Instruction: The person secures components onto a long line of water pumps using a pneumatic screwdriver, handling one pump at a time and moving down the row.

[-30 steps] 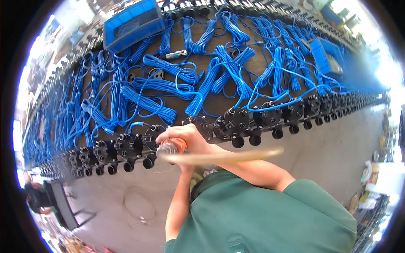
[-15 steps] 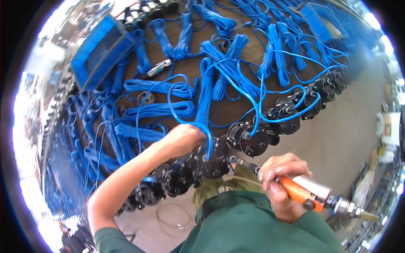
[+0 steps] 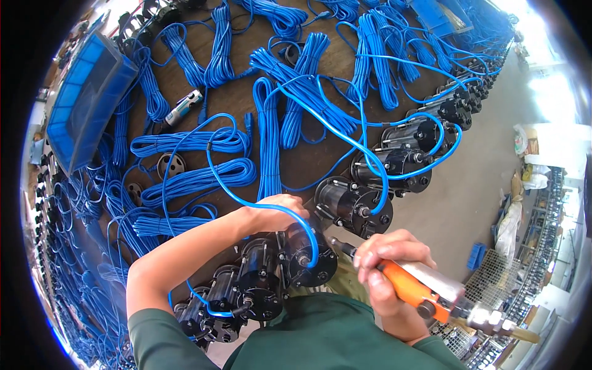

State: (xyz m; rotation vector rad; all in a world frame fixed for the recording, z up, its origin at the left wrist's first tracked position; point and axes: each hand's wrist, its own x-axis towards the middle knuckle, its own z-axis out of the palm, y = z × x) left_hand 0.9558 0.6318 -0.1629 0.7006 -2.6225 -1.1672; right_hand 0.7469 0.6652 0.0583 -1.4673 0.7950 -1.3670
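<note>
My right hand (image 3: 394, 268) is wrapped round an orange and silver air screwdriver (image 3: 412, 290), whose dark bit points left toward a black cylindrical motor (image 3: 311, 256). The bit's tip is close to that motor's round end cap; whether they touch is unclear. My left hand (image 3: 285, 208) is closed over the far end of the same motor, its fingers partly hidden behind a blue cable (image 3: 246, 200). This cable arches over the hand and enters the end cap. Another black motor (image 3: 354, 206) lies just to the right, with its own blue cable.
More black motors line the table edge, including one at the lower left (image 3: 259, 277). Bundled blue cables (image 3: 268, 135) cover much of the brown table (image 3: 228, 102). A blue bin (image 3: 80, 102) stands at the far left, near a teal and silver hand tool (image 3: 183, 109).
The whole view has shifted, so the bundles sit farther left. My right hand has brought the screwdriver a little nearer the motor, and my left hand stays on it.
</note>
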